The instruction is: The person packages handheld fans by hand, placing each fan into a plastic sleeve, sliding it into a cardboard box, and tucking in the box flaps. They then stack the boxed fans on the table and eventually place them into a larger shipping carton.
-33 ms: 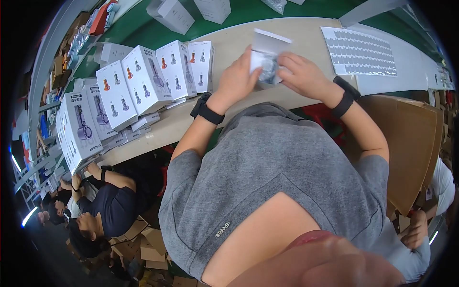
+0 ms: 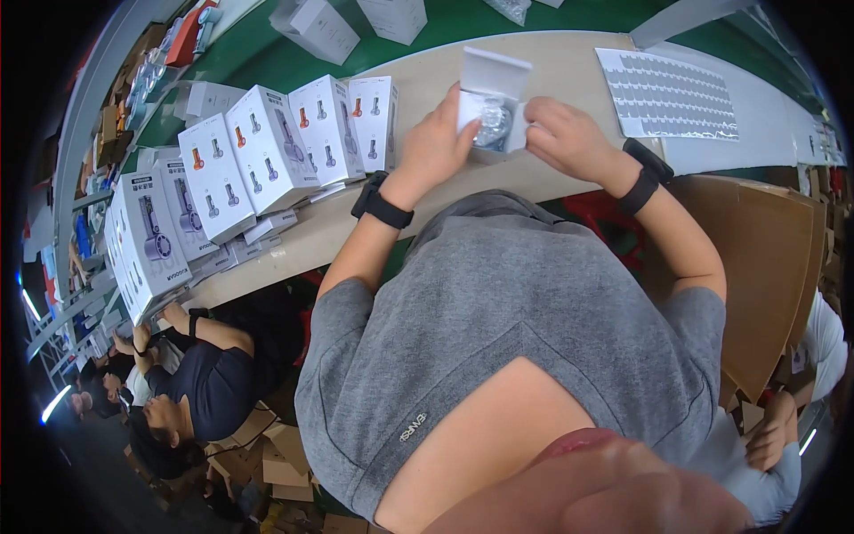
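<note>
A small white box (image 2: 495, 73) stands on the workbench in front of me, its lid raised at the far side. Inside lies a rounded item in clear plastic wrap (image 2: 494, 132); what it is, I cannot make out. My left hand (image 2: 434, 141) grips the box's left side, thumb across the near opening and the other fingers mostly hidden. At the right edge my right hand (image 2: 569, 138) is closed, its bent fingers pinching the box's side. Each wrist carries a black band.
White printed boxes (image 2: 271, 147) with pictures of handheld fans stand in a row to the left. A sheet of grey stickers (image 2: 672, 96) lies at the right on the bench (image 2: 569, 67). More white boxes (image 2: 316, 31) sit on green matting behind. A large cardboard carton (image 2: 743, 258) is beside my right arm.
The box has shifted slightly left and tipped so its inside shows more. My right fingers have drawn from over the opening to its right edge.
</note>
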`<state>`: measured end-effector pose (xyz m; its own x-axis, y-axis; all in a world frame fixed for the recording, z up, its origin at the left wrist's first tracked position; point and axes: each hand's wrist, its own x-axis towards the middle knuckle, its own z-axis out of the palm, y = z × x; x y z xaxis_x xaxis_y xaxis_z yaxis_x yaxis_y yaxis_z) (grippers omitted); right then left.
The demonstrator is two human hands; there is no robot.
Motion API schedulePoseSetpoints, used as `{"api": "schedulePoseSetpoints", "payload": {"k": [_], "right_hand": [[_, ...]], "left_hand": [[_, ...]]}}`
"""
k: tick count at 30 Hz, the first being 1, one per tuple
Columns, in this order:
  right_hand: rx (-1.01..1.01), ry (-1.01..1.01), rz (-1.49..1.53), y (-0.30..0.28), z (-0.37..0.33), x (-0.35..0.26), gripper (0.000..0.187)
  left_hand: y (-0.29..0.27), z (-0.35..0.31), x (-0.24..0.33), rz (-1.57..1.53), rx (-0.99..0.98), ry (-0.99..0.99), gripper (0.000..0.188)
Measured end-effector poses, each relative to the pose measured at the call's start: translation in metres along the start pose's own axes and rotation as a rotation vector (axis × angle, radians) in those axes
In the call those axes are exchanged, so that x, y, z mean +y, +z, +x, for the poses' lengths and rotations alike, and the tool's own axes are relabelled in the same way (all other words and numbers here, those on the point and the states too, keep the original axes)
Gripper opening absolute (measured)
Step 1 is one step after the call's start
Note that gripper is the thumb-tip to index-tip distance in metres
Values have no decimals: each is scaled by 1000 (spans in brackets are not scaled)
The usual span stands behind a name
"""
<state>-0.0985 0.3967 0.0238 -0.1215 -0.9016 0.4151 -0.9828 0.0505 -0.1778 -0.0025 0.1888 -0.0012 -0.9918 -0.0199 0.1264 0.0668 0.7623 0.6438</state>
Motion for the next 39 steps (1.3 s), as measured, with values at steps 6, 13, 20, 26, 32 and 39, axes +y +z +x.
{"api": "schedulePoseSetpoints", "payload": {"k": [6, 13, 20, 26, 32, 39], "right_hand": [[134, -25, -25, 12, -14, -7, 18], [150, 134, 256, 17, -16, -16, 14], [-2, 209, -54, 2, 29, -29, 16], [-134, 161, -72, 10, 34, -21, 15], [18, -18, 183, -4, 14, -9, 13], [-1, 22, 201, -18, -11, -2, 13]], "left_hand": [[-10, 0, 5, 32, -48, 59, 72], [-39, 9, 18, 196, -305, -24, 65], [-34, -1, -20, -422, -192, -250, 29], [-16, -4, 4, -52, 270, 77, 17], [-1, 7, 33, -234, 155, 285, 24], [-16, 21, 27, 317, -48, 563, 27]]}}
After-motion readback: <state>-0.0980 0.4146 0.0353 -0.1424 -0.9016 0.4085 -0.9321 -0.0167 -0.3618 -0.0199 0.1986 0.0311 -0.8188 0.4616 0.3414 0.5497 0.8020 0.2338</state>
